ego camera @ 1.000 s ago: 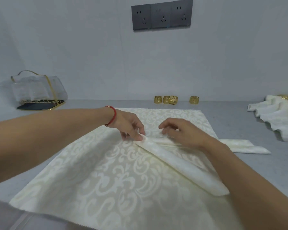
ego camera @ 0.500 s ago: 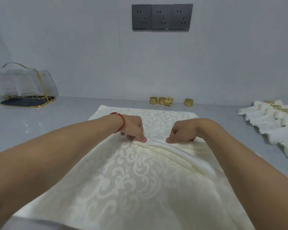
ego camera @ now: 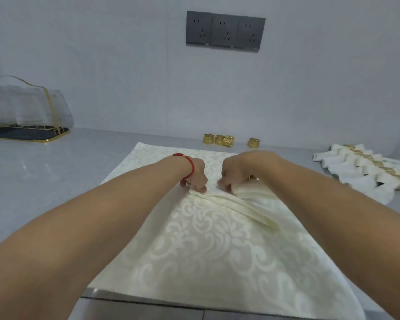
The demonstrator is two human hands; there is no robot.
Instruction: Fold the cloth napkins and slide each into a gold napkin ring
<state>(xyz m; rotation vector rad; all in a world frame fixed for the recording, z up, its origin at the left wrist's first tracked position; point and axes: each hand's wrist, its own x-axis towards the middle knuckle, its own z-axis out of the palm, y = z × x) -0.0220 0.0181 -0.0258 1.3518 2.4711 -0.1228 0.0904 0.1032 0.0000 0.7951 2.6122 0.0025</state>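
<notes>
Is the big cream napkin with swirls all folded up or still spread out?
Partly folded: the cream patterned cloth napkin lies mostly flat, with narrow pleats gathered where the left hand and right hand pinch it.

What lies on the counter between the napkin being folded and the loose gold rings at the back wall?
Nothing visible blocks the way. Both the left hand and right hand grip the folded napkin. Beyond it lie only the flat patterned cloth and bare counter up to the loose rings.

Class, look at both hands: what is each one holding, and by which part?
Both hold the cream napkin: left hand pinches its pleated fold's end, right hand grips the gathered pleats beside it.
</notes>
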